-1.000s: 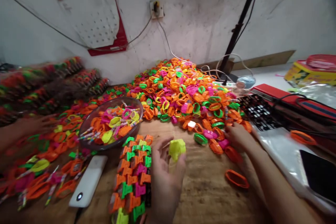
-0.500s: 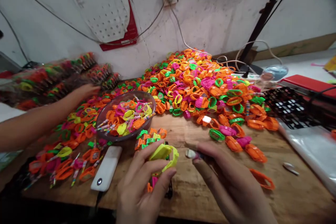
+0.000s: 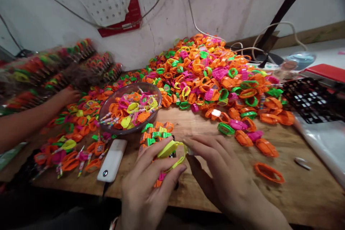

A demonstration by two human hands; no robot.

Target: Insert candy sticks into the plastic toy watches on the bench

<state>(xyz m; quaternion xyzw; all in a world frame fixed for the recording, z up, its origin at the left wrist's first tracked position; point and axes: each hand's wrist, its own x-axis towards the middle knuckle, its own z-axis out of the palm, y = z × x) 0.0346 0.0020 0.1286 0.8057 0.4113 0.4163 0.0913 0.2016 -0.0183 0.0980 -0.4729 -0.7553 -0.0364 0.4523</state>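
Observation:
My left hand [image 3: 147, 183] is closed round a yellow toy watch [image 3: 170, 148], holding its looped strap between thumb and fingers. My right hand [image 3: 228, 174] has its fingertips against the right side of that loop. A small whitish piece [image 3: 190, 152] shows at these fingertips, mostly hidden by them, so its kind is unclear. Beneath and behind my left hand, orange and green toy watches [image 3: 154, 133] are set close together, partly on something black. A single orange toy watch [image 3: 268, 172] lies to the right of my right hand.
A large heap of coloured toy watches [image 3: 199, 75] stands against the wall. A purple bowl [image 3: 157, 102] holds more, with thin printed sticks. A white power bank [image 3: 112, 160] lies to the left. Another person's arm [image 3: 32, 118] reaches toward bagged watches [image 3: 54, 64]. A black basket [image 3: 309, 97] is at right.
My right hand has come left, bringing the whitish piece up to the yellow toy watch. The other person's hand has moved left and down. The view has tilted down slightly.

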